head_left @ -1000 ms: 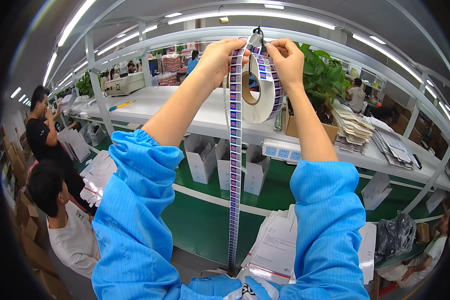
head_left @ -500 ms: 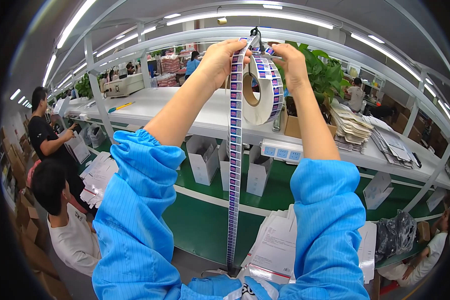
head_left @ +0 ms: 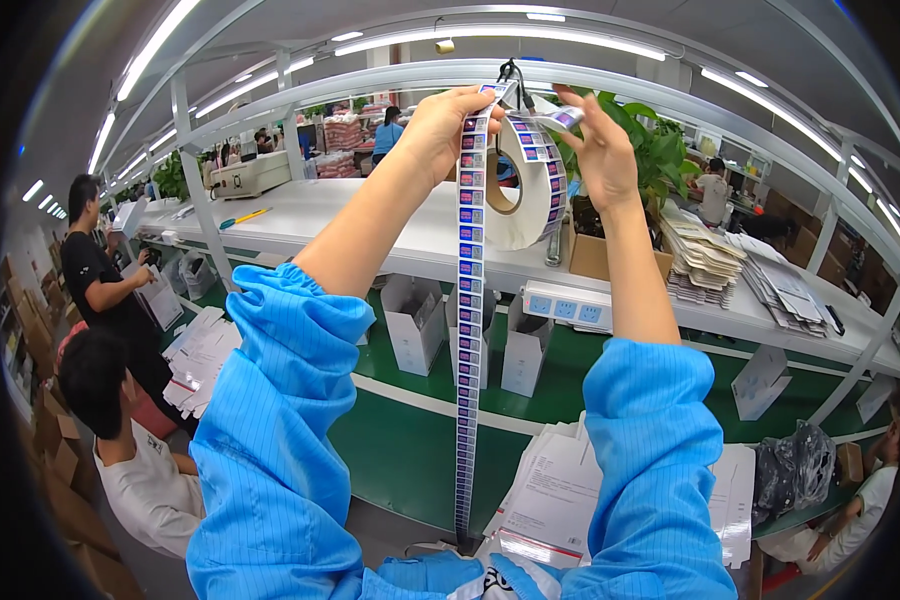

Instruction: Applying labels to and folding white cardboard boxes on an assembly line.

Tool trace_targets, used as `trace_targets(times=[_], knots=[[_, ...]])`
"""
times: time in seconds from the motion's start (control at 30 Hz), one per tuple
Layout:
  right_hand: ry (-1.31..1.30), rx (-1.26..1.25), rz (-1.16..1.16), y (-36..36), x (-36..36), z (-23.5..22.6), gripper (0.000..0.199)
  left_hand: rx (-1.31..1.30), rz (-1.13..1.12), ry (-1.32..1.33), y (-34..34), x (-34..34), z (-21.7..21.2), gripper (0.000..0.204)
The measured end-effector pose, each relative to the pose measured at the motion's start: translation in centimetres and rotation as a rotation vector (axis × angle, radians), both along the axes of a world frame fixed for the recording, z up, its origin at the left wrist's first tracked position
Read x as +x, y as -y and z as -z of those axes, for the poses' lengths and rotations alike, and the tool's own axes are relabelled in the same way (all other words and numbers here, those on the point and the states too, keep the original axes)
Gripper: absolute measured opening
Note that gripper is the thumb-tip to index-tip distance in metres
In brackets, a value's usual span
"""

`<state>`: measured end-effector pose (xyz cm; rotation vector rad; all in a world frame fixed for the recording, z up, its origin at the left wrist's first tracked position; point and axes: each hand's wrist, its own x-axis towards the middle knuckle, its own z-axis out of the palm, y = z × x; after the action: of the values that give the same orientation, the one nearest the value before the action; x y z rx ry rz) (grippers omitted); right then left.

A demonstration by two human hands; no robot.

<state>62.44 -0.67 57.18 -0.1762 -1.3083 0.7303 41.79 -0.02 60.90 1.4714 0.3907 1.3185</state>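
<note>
A roll of labels (head_left: 545, 205) on a cardboard core hangs from a black cord or clip at the shelf's upper rail. Up at the rail, my left hand (head_left: 440, 130) pinches a long strip of small blue, pink and white labels (head_left: 469, 260). That strip drops straight down past the bench toward my lap. Beside the roll, my right hand (head_left: 610, 150) is partly blurred, with a short label strip end (head_left: 567, 118) between its thumb and fingers. This end runs sideways from near the top of the roll.
A white bench (head_left: 370, 215) with a power strip (head_left: 567, 307) crosses ahead. Potted plants (head_left: 650, 150) and stacked cardboard sheets (head_left: 705, 255) stand at right. White boxes (head_left: 413, 325) sit on the green lower surface (head_left: 410, 450). Flat printed cartons (head_left: 545, 490) lie near me; people are at both sides.
My right hand has shifted right and slightly down, and the short strip end now stretches out farther from the roll. My left hand keeps its pinch near the rail.
</note>
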Motion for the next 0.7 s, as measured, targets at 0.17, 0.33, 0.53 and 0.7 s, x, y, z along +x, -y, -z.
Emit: trace_targets(times=[0.17,0.33,0.53,0.7], knots=[[-0.110,0.133,-0.211,2.4,3.0,3.1,0.038,0.003,0.008,0.004,-0.1,0.3,0.3,0.017],[0.229,0.260,0.002,7.6,6.0,6.6,0.037,0.001,0.030,0.020,-0.5,-0.5,0.4,0.018],[0.529,0.110,0.637,10.5,4.4,5.7,0.043,-0.013,0.032,0.004,0.7,0.3,0.5,0.016],[0.539,0.084,0.826,5.3,3.1,2.8,0.038,-0.016,0.099,0.030,0.4,1.3,0.9,0.019]])
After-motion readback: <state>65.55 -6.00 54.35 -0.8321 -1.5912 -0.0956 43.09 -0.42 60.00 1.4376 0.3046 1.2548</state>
